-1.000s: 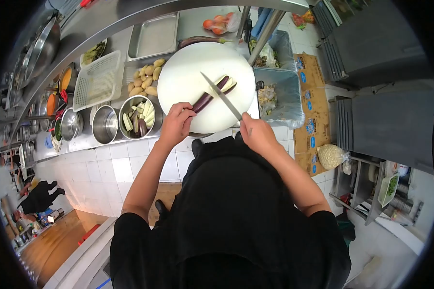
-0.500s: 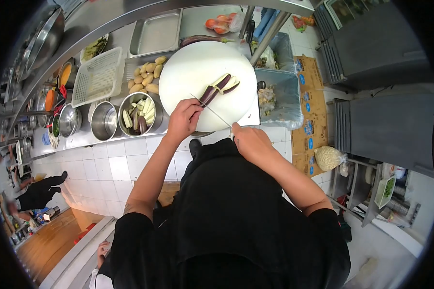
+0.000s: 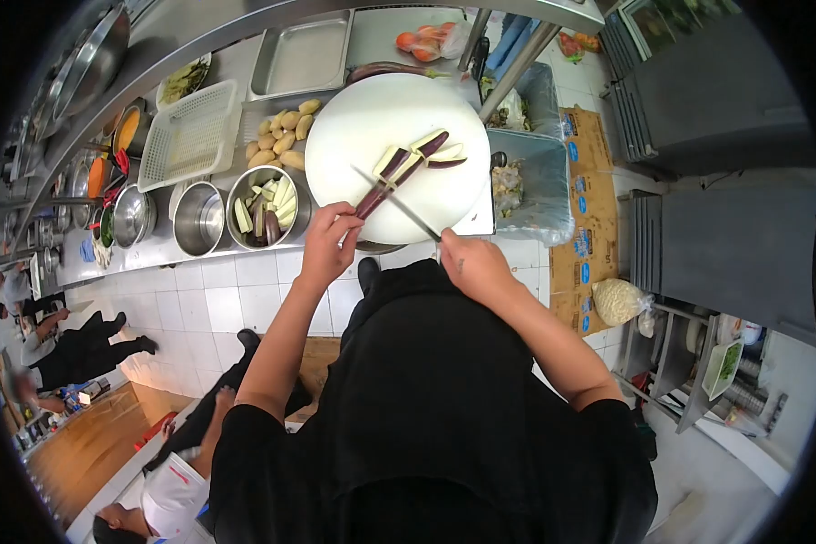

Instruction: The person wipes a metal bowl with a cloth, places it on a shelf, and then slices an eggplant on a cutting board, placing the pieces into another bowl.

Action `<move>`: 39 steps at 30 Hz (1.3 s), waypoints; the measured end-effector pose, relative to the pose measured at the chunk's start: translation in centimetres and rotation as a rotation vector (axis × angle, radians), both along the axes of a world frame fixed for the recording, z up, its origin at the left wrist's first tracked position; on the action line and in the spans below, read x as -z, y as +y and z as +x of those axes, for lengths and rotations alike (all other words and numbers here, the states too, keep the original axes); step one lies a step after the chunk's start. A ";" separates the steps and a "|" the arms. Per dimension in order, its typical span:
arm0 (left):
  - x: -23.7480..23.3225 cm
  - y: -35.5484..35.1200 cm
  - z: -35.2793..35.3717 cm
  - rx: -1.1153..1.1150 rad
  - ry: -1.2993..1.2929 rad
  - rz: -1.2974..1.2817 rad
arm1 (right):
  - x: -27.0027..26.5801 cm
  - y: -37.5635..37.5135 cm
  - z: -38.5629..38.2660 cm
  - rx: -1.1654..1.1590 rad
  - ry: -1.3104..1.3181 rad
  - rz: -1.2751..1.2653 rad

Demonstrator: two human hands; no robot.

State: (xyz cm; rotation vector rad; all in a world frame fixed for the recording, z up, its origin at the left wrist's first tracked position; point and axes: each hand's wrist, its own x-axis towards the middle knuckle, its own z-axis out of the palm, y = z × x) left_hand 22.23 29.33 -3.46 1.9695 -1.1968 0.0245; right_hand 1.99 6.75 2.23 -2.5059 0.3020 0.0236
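My right hand is closed around the handle of a knife, whose blade points up and left across the round white cutting board. My left hand pinches the near end of a purple eggplant at the board's lower edge. The blade crosses over this eggplant, beyond my fingertips. Further up the board lie several cut eggplant pieces, showing pale flesh and dark skin. Left of the board, a steel pot holds more eggplant chunks.
Peeled potatoes, an empty steel pot and a white basket stand left. A metal tray, a whole eggplant and bagged tomatoes lie behind. Lined bins stand right. People are at lower left.
My left hand has drawn slightly left and down along the eggplant. More cut pieces lie apart on the board. A person in a white top has come into view at lower left.
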 end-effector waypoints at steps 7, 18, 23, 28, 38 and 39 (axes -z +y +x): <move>0.4 -0.9 -0.2 -0.020 -0.006 -0.024 | -2.9 1.7 0.2 -0.134 0.091 -0.093; 0.8 0.0 -0.4 -0.013 0.012 -0.057 | 0.6 1.6 2.4 -0.113 0.188 -0.078; -2.7 -0.3 -4.4 -0.124 0.596 -0.365 | 0.1 -0.1 -0.2 -0.068 0.007 0.072; -12.5 -10.3 -5.4 0.113 0.595 -0.442 | -0.7 -2.1 -4.2 0.001 0.022 0.122; -1.6 -8.8 -0.4 -0.256 -0.067 0.487 | -0.3 -7.5 -10.3 0.417 0.363 0.700; -1.3 -8.8 -0.3 -0.259 -0.070 0.487 | 0.2 -7.7 -10.1 0.427 0.377 0.797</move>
